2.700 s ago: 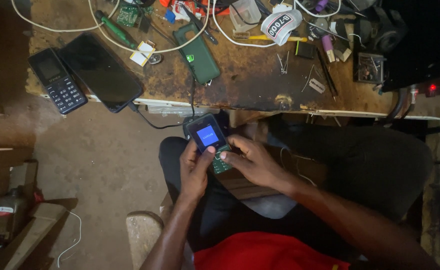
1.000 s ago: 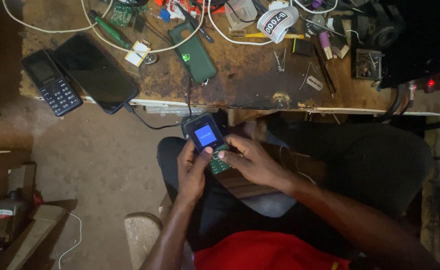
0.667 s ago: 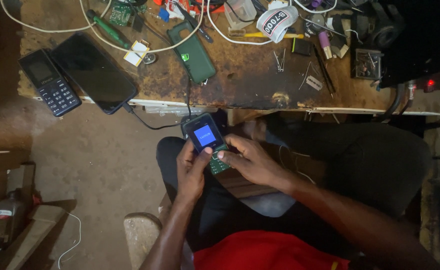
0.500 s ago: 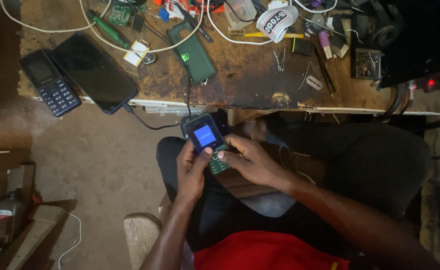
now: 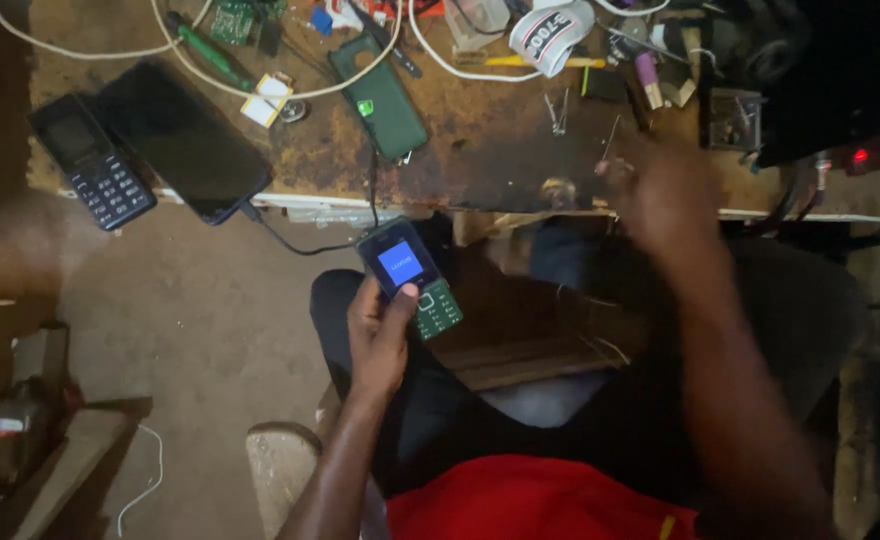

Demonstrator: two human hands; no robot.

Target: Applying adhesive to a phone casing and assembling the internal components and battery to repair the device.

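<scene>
Keypad phone [image 5: 410,280] held over the lap, below the surface [image 5: 480,150] edge.
Left hand [image 5: 380,335]: grip wrapped around the phone, thumb on its lit blue screen. Right hand [image 5: 660,195]: blurred at the surface edge, grip cannot be told. White tape roll [image 5: 550,30] with dark print at the back; small white-and-yellow square label [image 5: 267,98] beside the big black phone [image 5: 180,140].

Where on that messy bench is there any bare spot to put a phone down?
The bare brown patch on the workbench, between the green phone case and the tweezers. The far edge is crowded with cables, a circuit board and tape.
</scene>
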